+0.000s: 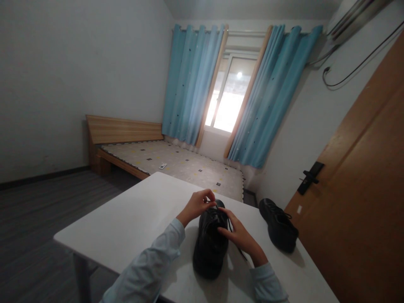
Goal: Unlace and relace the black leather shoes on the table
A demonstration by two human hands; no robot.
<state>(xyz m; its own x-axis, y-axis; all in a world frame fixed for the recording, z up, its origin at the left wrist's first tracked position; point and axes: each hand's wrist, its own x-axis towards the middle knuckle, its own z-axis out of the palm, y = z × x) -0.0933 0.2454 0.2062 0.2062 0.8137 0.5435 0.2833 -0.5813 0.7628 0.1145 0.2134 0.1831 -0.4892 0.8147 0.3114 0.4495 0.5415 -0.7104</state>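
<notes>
A black lace-up shoe (210,252) stands on the white table in front of me, its toe pointing away and its heel towards me. Above the front of its lacing, my left hand (199,203) pinches a dark shoelace (207,201) between thumb and fingers. My right hand (238,232) grips the shoe's right side, with the thumb at the ankle opening and the fingers reaching up to the eyelets. A loose lace end hangs down past the right hand towards the tabletop. Parts of the lacing are hidden by my fingers.
A second black shoe (280,229) rests near the right edge of the white table (126,223). Beyond the table is a bed (195,166) with a small white remote (163,166) on it. A wooden door (356,181) stands close on the right.
</notes>
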